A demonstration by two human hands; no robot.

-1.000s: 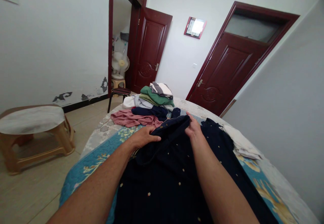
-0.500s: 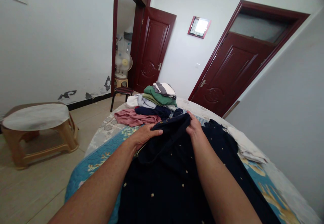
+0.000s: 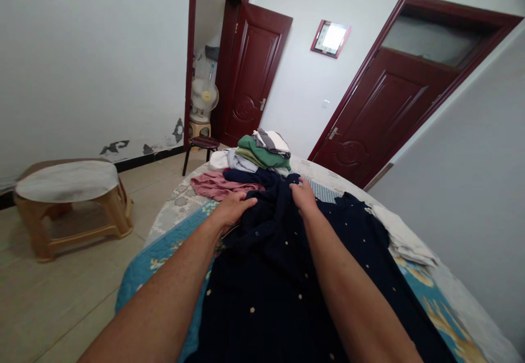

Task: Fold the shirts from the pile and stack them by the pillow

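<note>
A dark navy shirt [image 3: 262,281] with small pale flower dots lies spread in front of me, its collar end away from me. My left hand [image 3: 234,209] grips the left side of the collar area, thumb on top and fingers hidden beneath the cloth. On the other side of the collar, my right hand [image 3: 302,194] pinches the fabric. A button shows on the cloth between the two hands. Just beyond them are a crumpled pink garment [image 3: 221,185] and a pile of clothes with a green garment [image 3: 264,152] in it.
The round table wears a patterned pale cloth [image 3: 174,204] and a blue floral quilted mat [image 3: 164,270]. At its right edge lies a folded white cloth [image 3: 404,237]. A plastic stool [image 3: 69,182] stands on the floor at left, and a dark-topped stool [image 3: 204,142] behind the table.
The collar part between my hands has been lowered and laid flatter, so a button now shows. Both hands still hold it, and the view has shifted slightly.
</note>
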